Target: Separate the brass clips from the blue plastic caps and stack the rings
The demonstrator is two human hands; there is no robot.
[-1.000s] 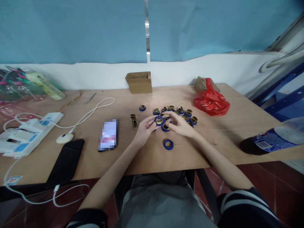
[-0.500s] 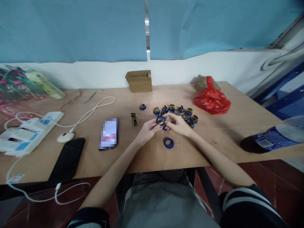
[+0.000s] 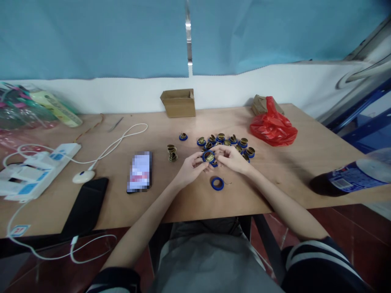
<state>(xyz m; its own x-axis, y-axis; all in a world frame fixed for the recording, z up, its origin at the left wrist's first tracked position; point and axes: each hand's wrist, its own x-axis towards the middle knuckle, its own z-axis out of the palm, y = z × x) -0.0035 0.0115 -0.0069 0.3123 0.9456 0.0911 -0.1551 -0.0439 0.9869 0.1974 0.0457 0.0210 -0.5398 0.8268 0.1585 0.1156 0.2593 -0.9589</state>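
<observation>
My left hand (image 3: 190,167) and my right hand (image 3: 232,158) meet over the wooden table (image 3: 189,199), both pinching one blue ring with a brass insert (image 3: 208,156) held between their fingertips. Just behind the hands lies a cluster of several blue rings with brass parts (image 3: 227,143). One such ring (image 3: 183,136) sits apart to the left. An empty blue ring (image 3: 217,183) lies on the table in front of my hands. A small stack of brass parts (image 3: 171,153) stands left of my left hand.
A phone (image 3: 139,171) lies left of my hands, with a black case (image 3: 86,206), a white cable and puck (image 3: 83,176) and a power strip (image 3: 33,171) further left. A cardboard box (image 3: 179,103) and red plastic bag (image 3: 273,126) sit behind. A dark bottle (image 3: 351,176) lies at right.
My hands have drawn slightly nearer to me with the ring and turned it between the fingertips. The rest of the table is unchanged.
</observation>
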